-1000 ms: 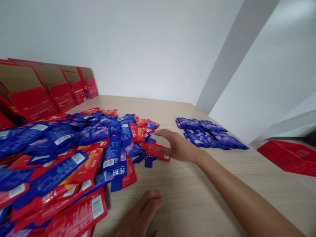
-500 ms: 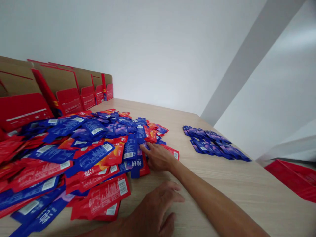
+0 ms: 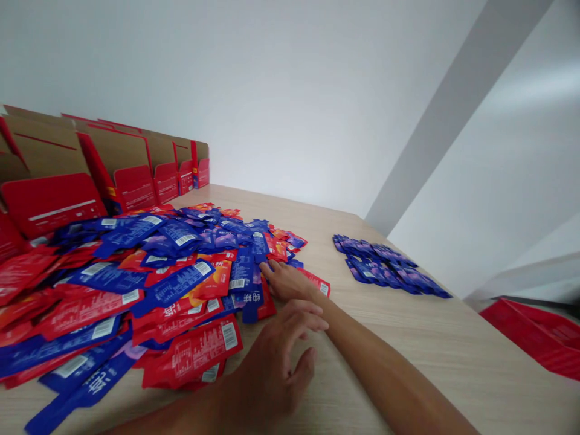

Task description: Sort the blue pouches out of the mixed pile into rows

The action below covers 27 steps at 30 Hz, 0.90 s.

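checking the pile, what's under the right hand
A red packet and a blue packet show beside the right hand. What lies directly beneath it is covered.

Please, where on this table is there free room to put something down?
Bare table shows right of the right forearm, nearer than the blue packet rows; a narrower strip separates those rows from the mixed packet pile. Crowded: the left, with the pile and red boxes.

Red cartons (image 3: 135,188) stand on the pale table (image 3: 453,350) before a white wall (image 3: 290,109).
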### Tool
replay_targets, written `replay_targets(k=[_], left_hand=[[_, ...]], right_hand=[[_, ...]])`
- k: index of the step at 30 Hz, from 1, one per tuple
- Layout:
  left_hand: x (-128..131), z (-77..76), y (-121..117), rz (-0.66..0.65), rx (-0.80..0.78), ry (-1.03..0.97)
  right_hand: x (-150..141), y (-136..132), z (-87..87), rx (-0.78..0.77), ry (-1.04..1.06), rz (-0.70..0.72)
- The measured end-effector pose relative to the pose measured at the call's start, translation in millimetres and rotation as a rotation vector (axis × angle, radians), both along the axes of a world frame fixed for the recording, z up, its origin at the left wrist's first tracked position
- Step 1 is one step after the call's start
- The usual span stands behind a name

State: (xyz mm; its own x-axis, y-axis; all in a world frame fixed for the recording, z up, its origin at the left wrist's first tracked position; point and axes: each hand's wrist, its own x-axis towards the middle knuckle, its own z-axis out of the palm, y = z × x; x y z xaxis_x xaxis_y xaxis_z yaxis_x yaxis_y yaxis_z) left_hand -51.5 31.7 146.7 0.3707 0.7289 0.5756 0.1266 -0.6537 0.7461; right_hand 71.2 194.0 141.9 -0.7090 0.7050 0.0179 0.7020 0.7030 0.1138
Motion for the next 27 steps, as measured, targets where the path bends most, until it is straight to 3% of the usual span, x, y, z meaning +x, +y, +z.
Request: replay_targets(k=[9, 15, 17, 22, 27], left_hand=[[0, -3.6, 6, -0.016, 0.048, -0.034], [-6, -6.8, 15, 0.034, 0.015, -0.086], [-11, -4.0, 23, 0.065, -0.076, -0.149], [-28, 2.5, 51, 0.213, -0.539, -0.433], [-36, 1.0, 65, 0.289, -0.698, -0.584]], right_hand=[[-8, 10, -22.8, 0.044, 0.133, -0.096], [-1, 25, -23.7, 0.029, 0.343, -0.067], [7, 30, -19.4, 0.020, 0.436, -0.059], [32, 26, -4.9, -0.005, 0.712, -0.034], [49, 8, 2.2, -0.052, 0.975, -0.095]])
